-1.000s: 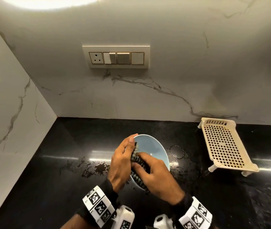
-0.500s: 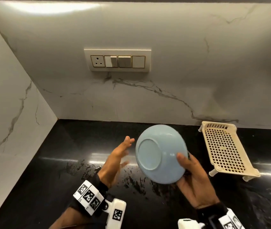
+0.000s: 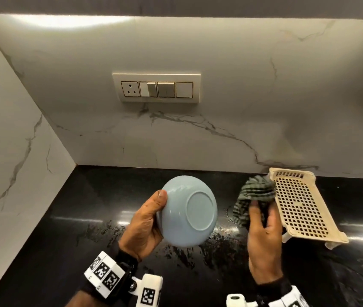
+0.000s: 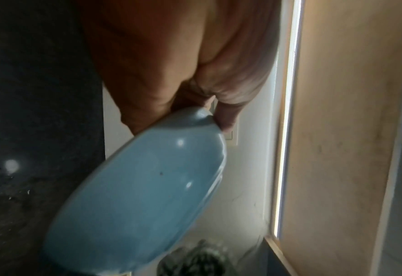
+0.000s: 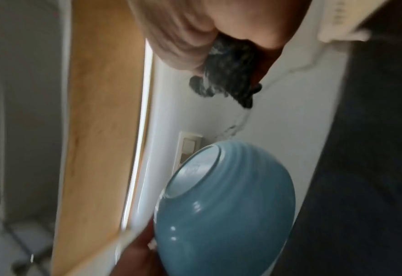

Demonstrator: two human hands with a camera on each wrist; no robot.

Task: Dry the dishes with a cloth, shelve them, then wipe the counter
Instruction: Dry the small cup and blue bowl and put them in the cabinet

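Black counter (image 3: 87, 218) lies wet below; above it the left hand (image 3: 145, 227) clasps the blue bowl (image 3: 189, 211) by its rim, underside facing up. Just right, apart, the right hand (image 3: 262, 235) clutches the striped cloth (image 3: 253, 196).

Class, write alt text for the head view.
A left hand holds a blue bowl bottom-out above a wet black counter; the right hand grips a striped cloth beside a cream rack.

Likely a home kitchen: black counter (image 3: 100, 196), marble backsplash (image 3: 242, 85), dish rack (image 3: 300, 209).
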